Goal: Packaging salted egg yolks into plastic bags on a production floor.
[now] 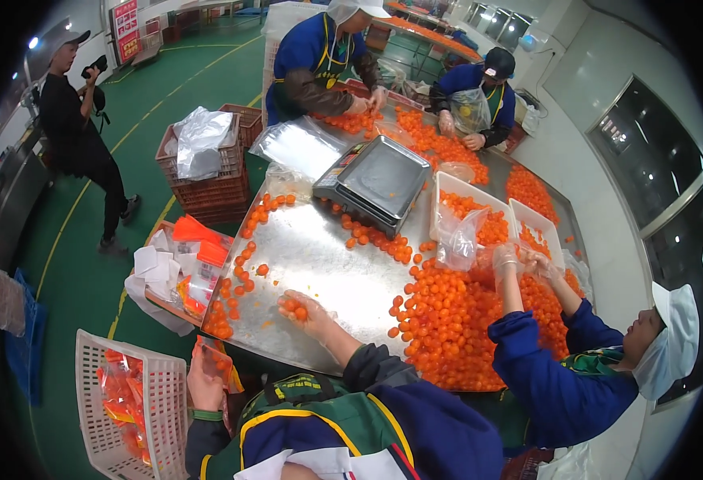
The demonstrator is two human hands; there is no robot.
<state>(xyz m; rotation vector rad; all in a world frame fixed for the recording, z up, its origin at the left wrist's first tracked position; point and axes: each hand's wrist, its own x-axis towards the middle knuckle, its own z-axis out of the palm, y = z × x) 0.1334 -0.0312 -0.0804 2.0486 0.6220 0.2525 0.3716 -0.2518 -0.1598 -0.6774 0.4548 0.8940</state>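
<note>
My left hand (206,382), with a green band at its wrist, grips a red-and-clear plastic pouch (222,362) beside the table's near left edge. Over the metal table (319,264), my right hand (313,318) wears a thin clear glove. Its fingers curl round a few small round orange balls (295,309). More loose orange balls (222,316) lie along the table's left edge. To the right of my right hand spreads a large heap of orange balls (455,320).
A scale (379,182) stands mid-table. White trays (439,204) of balls sit right of it. A white basket (159,384) holds pouches at lower left; a box of packaging (177,268) is above it. One co-worker (575,368) works at right, two others across the table. A person (79,120) holds a camera.
</note>
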